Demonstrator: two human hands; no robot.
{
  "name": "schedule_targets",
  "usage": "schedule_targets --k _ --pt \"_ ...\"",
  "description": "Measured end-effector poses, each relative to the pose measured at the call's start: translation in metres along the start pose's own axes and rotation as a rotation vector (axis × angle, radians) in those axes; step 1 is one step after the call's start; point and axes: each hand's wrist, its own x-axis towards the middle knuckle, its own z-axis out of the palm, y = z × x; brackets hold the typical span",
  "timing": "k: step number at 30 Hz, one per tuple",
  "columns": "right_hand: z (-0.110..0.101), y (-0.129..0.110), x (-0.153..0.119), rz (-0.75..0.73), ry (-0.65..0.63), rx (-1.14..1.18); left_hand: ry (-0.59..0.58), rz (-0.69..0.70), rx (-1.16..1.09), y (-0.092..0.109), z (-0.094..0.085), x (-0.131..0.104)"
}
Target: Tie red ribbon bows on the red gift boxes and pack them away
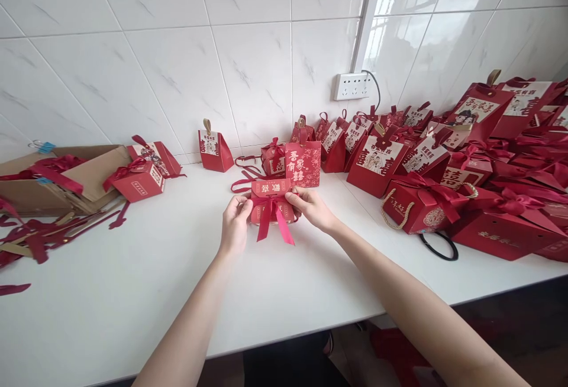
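Observation:
Between my two hands is a small red gift box [271,188], held a little in front of the other boxes. A red ribbon [274,215] is tied across its front, and its two tails hang down. My left hand [236,220] grips the box's left side, thumb on the front. My right hand [312,206] holds the right side, with thumb and fingers pressed on the box near the ribbon. Just behind it stand a red patterned box [303,164] and a smaller ribboned box [273,160]. Loose ribbon [245,181] lies to their left.
Many red gift boxes [378,160] crowd the right side of the white table [177,298]. A cardboard box [104,168] with ribbons stands at left, beside ribbon strips [38,245]. A black loop [439,247] lies near the right edge. A power strip [352,86] is on the tiled wall.

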Motion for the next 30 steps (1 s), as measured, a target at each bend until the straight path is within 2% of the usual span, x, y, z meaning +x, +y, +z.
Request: schedule_targets --k 11,14,16,19,22,27,30 --pt "-0.001 0.009 0.004 0.114 0.002 0.268 0.052 0.045 0.091 -0.008 0.0 0.0" --pt "-0.003 0.01 0.005 0.14 0.064 0.303 0.047 0.056 0.136 -0.008 0.0 0.001" --pt "-0.006 0.011 0.007 0.11 0.125 0.292 0.041 0.041 0.178 -0.006 0.0 0.001" --pt "-0.016 0.012 0.008 -0.018 0.159 0.224 0.033 -0.028 0.194 -0.004 -0.001 0.002" --pt "-0.026 0.008 0.005 -0.071 0.085 0.029 0.019 -0.102 0.166 -0.001 -0.003 0.003" --pt "-0.035 -0.003 -0.002 0.035 -0.225 -0.208 0.015 -0.185 0.164 0.002 -0.003 0.004" --pt "-0.039 -0.002 -0.003 0.078 -0.231 -0.216 0.031 -0.216 0.214 0.0 -0.004 0.005"
